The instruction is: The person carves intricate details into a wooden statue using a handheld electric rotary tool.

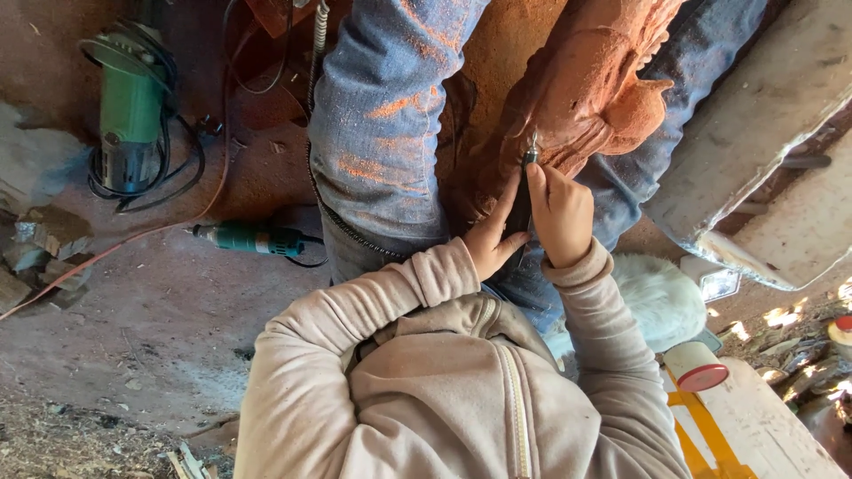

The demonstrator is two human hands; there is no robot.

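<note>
Reddish wood dust coats the carved wooden piece (590, 84) that rests on my lap, between my jeans-clad legs (382, 124). My right hand (559, 213) is closed around a slim rotary handpiece (531, 160), fingers wrapped snug on its dark shaft, with the small metal tip touching the carving's lower edge. My left hand (493, 235) sits just beside it, fingers loosely spread and narrow, fingertips touching the shaft and the wood; whether it truly grips anything I cannot tell. A ribbed flexible shaft cable (312, 133) runs along my left leg from the top of the view down toward my hands. I wear a beige zip-up hoodie (444, 390), sleeves pulled to the wrists.

On the dusty ground to the left lies a green angle grinder (129, 106) with its black cord coiled round it, and nearer my leg a smaller teal power tool (253, 238). At the lower right stands a white cylinder with a red cap (697, 365), next to yellow strapping (701, 435) on a pale board.
</note>
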